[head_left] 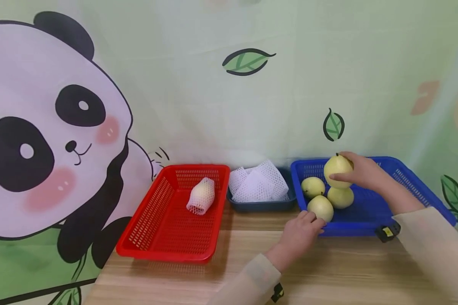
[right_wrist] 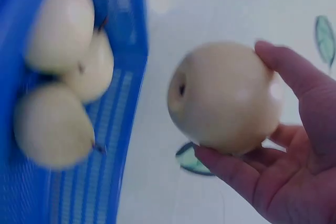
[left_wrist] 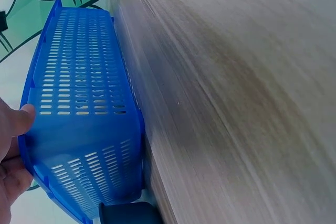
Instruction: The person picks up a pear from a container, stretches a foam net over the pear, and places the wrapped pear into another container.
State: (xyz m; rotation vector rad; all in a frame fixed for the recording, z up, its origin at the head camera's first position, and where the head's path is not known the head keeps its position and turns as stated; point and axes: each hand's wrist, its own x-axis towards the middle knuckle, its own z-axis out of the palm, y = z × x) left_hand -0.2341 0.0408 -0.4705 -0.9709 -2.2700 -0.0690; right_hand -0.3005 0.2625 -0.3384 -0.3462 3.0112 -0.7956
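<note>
At right of the head frame, the right hand (head_left: 366, 171) grips a pear (head_left: 333, 166) above the blue basket (head_left: 351, 229). The left hand (head_left: 298, 235) pinches the basket's near rim. Three pears (head_left: 320, 208) occupy the space below. Centre: tray (head_left: 263, 207) with nets (head_left: 255, 187). Left of centre: red basket (head_left: 164, 214) containing one netted fruit (head_left: 201, 195).

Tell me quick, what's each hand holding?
Left hand: closed, gripping the blue basket by its rim.
Right hand: closed, holding a pear.
</note>
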